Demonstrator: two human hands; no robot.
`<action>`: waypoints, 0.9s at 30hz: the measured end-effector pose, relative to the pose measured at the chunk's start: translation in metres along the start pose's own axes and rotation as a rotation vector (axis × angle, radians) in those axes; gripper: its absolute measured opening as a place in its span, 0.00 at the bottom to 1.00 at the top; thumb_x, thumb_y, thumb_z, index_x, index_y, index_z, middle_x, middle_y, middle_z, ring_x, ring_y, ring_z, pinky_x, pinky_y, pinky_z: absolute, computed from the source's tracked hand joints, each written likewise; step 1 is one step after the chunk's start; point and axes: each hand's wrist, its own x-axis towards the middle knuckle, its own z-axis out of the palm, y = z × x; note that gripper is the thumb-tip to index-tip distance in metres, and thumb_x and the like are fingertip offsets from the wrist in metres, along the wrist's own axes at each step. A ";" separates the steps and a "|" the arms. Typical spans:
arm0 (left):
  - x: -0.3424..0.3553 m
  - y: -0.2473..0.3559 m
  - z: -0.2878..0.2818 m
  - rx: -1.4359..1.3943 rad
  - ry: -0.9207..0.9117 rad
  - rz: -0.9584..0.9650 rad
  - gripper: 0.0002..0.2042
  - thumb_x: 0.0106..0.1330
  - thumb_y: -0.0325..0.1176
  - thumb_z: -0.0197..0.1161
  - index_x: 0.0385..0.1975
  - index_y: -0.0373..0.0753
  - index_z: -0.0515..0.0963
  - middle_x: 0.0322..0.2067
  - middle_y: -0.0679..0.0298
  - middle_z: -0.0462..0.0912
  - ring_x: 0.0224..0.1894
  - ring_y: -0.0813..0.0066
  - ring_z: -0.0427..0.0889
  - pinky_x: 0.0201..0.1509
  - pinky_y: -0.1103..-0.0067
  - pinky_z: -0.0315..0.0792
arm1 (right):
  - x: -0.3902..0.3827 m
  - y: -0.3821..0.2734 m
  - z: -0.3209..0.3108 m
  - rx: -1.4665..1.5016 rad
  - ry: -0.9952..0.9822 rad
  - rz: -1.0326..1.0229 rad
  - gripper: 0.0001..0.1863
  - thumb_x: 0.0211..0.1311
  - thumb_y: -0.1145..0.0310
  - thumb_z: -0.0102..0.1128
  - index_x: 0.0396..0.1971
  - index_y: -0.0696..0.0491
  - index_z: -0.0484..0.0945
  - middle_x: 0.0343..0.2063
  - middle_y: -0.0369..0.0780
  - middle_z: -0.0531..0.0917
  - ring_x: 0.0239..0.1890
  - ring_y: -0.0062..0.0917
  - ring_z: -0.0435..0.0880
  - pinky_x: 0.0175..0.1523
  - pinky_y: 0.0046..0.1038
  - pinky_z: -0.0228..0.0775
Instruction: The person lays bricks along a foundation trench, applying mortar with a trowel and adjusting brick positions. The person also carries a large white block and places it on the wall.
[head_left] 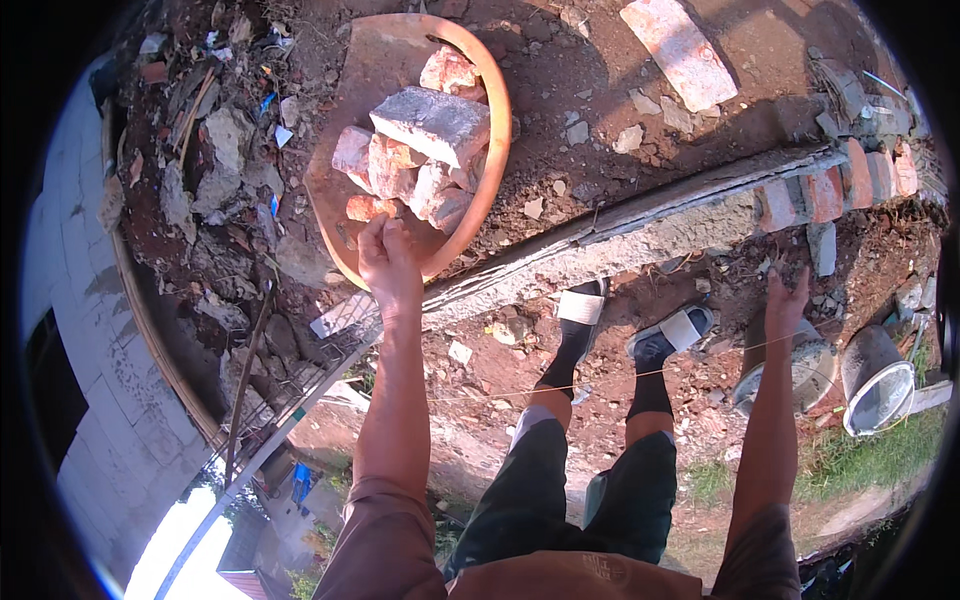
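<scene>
A shallow orange-brown basin (497,95) lies on the rubble, loaded with several broken bricks. Among them are a grey-faced brick (425,120) on top and a pinkish chunk (450,72) toward the far side. My left hand (390,255) reaches over the basin's near edge, fingers closed at a small orange brick piece (368,207); the fingertips partly hide their contact with it. Off to the right, my right hand (787,298) hangs above a grey bucket (812,370), fingers apart and nothing in them.
A low brick-and-mortar wall (700,225) runs between my feet and the basin. Beyond it lies a long brick (682,52). A second bucket (880,385) is tipped at the right. Broken rubble (225,150) fills the left, beside a grey block wall (75,260). A thin string crosses near my legs.
</scene>
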 end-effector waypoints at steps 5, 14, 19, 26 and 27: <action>0.096 -0.070 -0.040 0.563 0.000 -0.109 0.27 0.56 0.46 0.62 0.49 0.31 0.70 0.40 0.52 0.79 0.41 0.60 0.79 0.47 0.71 0.72 | -0.114 0.056 -0.046 -0.259 -0.172 0.194 0.39 0.58 0.56 0.60 0.63 0.61 0.54 0.58 0.57 0.63 0.61 0.51 0.61 0.63 0.40 0.55; 0.096 -0.050 0.019 0.542 -0.086 -0.049 0.36 0.48 0.53 0.67 0.51 0.32 0.66 0.44 0.45 0.76 0.49 0.49 0.75 0.53 0.63 0.68 | -0.204 0.082 -0.063 -0.261 -0.259 0.391 0.36 0.59 0.60 0.58 0.62 0.62 0.56 0.57 0.58 0.63 0.62 0.48 0.61 0.64 0.40 0.54; 0.115 -0.079 -0.020 0.327 -0.046 0.091 0.36 0.54 0.55 0.64 0.53 0.31 0.63 0.45 0.45 0.75 0.49 0.53 0.75 0.53 0.66 0.67 | -0.204 0.023 -0.037 -0.317 -0.370 0.368 0.35 0.60 0.62 0.56 0.62 0.63 0.56 0.59 0.58 0.63 0.62 0.46 0.62 0.64 0.36 0.53; 0.173 -0.055 -0.028 0.523 -0.466 0.192 0.28 0.60 0.48 0.59 0.54 0.34 0.69 0.41 0.51 0.80 0.46 0.61 0.78 0.52 0.68 0.69 | -0.216 0.037 -0.024 -0.239 -0.396 0.368 0.33 0.62 0.61 0.55 0.60 0.67 0.58 0.59 0.57 0.64 0.63 0.43 0.61 0.65 0.33 0.52; 0.176 -0.052 -0.032 0.532 -0.496 0.240 0.27 0.60 0.47 0.59 0.54 0.34 0.69 0.39 0.52 0.81 0.44 0.62 0.79 0.51 0.68 0.70 | -0.216 0.033 -0.020 -0.255 -0.434 0.345 0.32 0.62 0.61 0.55 0.59 0.68 0.59 0.58 0.56 0.66 0.62 0.41 0.64 0.63 0.32 0.56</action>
